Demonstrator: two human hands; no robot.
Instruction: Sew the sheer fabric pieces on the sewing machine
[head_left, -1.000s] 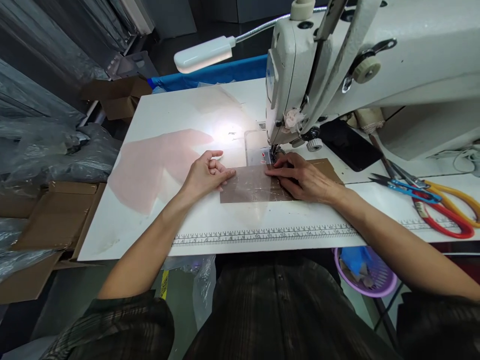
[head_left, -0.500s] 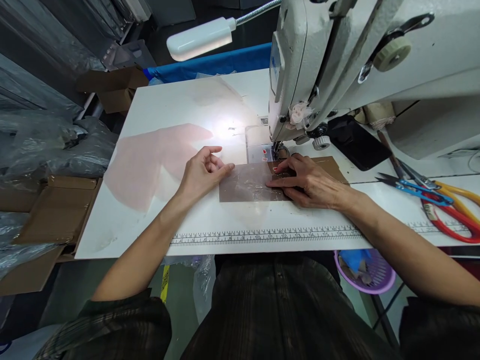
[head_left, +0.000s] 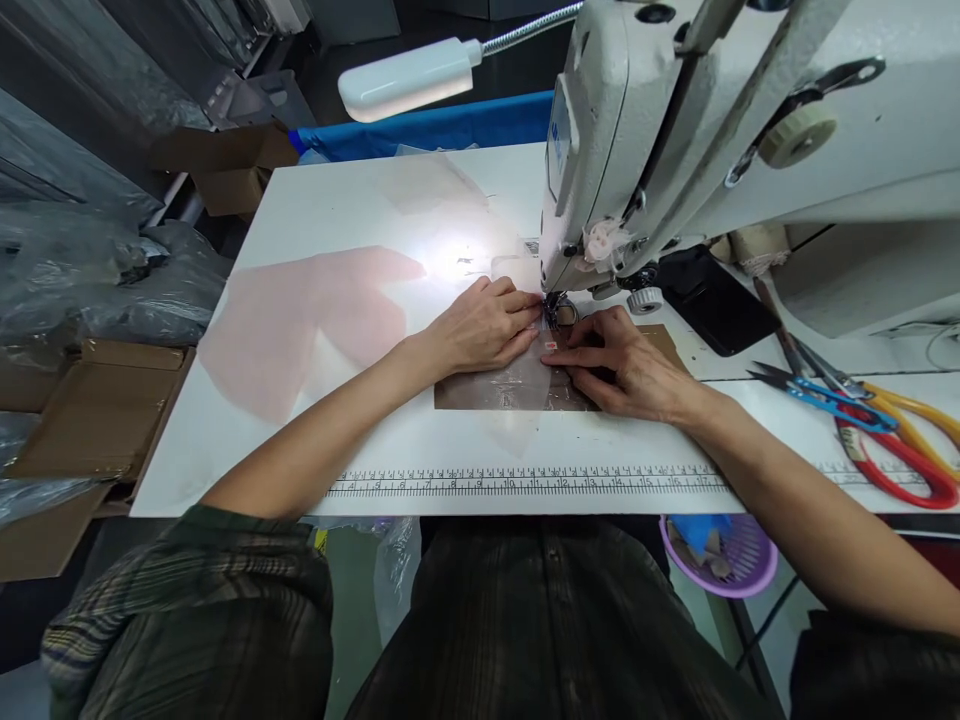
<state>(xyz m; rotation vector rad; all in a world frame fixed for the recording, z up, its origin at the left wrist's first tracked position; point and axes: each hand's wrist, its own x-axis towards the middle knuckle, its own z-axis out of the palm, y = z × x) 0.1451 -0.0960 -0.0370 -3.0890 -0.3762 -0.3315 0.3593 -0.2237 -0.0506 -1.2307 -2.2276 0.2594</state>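
A brown rectangular piece [head_left: 495, 388] under a clear plastic sheet lies on the white sewing table [head_left: 322, 200], its far edge at the presser foot [head_left: 556, 312] of a white sewing machine [head_left: 720, 120]. My left hand [head_left: 486, 325] rests flat on the piece, fingers together and reaching to the presser foot. My right hand [head_left: 615, 362] presses the piece down just right of the needle, fingers stretched flat, with a small red and white tag [head_left: 550, 346] at its fingertips.
A pink sheer fabric piece [head_left: 300, 320] lies at the left of the table. Scissors with red and yellow handles [head_left: 900, 450] and blue thread snips [head_left: 817, 392] lie at the right. A ruler strip [head_left: 525, 482] runs along the front edge. A lamp [head_left: 409, 78] hangs overhead. A purple basket [head_left: 720, 555] sits below.
My left hand has moved right from the piece's left edge up to the presser foot. My right hand stays pressing the piece by the needle.
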